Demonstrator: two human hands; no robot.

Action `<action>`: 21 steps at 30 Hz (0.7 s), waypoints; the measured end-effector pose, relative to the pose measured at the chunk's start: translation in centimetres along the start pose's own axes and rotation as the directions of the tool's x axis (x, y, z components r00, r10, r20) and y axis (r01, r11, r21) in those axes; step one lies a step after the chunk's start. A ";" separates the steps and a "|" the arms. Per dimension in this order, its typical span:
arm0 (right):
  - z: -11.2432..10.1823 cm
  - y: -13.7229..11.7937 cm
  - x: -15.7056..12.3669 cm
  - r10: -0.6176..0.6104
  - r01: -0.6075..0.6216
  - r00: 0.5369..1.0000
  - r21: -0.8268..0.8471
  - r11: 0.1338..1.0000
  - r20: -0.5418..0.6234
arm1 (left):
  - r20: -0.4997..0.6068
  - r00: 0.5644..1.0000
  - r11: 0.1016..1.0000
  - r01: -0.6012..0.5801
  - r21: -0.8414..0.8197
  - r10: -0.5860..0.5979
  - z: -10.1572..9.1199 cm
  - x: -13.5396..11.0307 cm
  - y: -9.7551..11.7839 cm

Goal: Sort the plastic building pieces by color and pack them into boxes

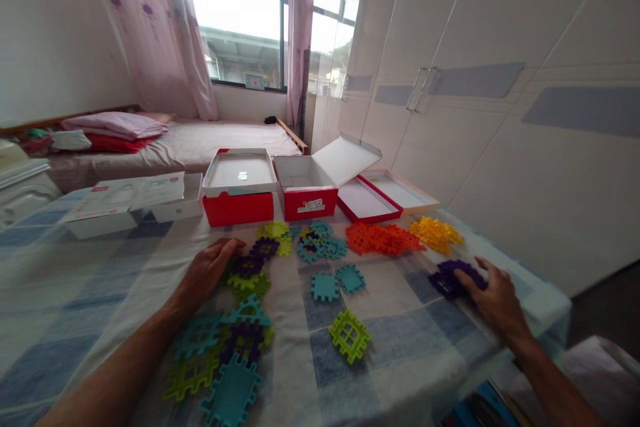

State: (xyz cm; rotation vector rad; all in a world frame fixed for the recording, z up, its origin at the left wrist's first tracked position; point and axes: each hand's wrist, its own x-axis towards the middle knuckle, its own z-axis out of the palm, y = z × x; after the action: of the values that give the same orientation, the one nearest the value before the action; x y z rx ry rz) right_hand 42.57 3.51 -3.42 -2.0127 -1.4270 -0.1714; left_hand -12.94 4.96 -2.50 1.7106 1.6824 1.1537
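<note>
On the left, my left hand is at the edge of a mixed heap of plastic interlocking tiles, fingers stretched forward, holding nothing that I can see. Beside it are purple tiles and green tiles. At the right, my right hand has its thumb and fingers around a small stack of purple interlocking tiles on the table. Closer to me lie a teal tile and a green window-shaped tile. Two more teal tiles, a left one and a right one, lie mid-table.
Orange tiles and yellow tiles form piles at the back right. Behind them stand an open red box, another red box, a shallow lid and white trays. A checked cloth covers the table.
</note>
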 end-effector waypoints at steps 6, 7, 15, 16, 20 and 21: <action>0.0 -1.1 0.6 0.007 -0.024 0.997 0.223 0.974 0.076 | -0.004 1.000 1.000 -0.003 0.005 0.003 0.0 -0.2 0.4; -0.4 -1.6 0.7 -0.012 0.005 0.999 0.187 0.982 0.035 | -0.004 1.000 1.000 -0.006 0.006 0.006 0.0 -0.2 0.5; -0.5 -15.5 -1.3 -0.417 0.324 0.889 0.385 0.864 0.188 | 0.007 1.000 0.998 -0.018 -0.056 0.018 0.2 -0.1 0.5; 0.4 -17.6 -1.7 -0.507 0.390 0.833 0.414 0.822 0.221 | 0.011 1.000 0.999 -0.022 -0.048 0.023 0.2 -0.1 0.5; 3.9 -23.7 -3.2 -0.651 0.540 0.678 0.370 0.757 0.342 | 0.001 1.000 0.999 -0.025 -0.034 0.025 0.0 -0.2 0.7; 4.5 -24.5 -3.6 -0.643 0.546 0.665 0.339 0.766 0.381 | -0.005 1.000 0.999 -0.022 -0.036 0.022 0.0 -0.2 0.8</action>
State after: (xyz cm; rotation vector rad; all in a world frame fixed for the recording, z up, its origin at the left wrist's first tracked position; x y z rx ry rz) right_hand 18.35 7.88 2.04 -1.3913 -2.3072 0.2084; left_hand -12.47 4.64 -1.94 1.7099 1.6399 1.1917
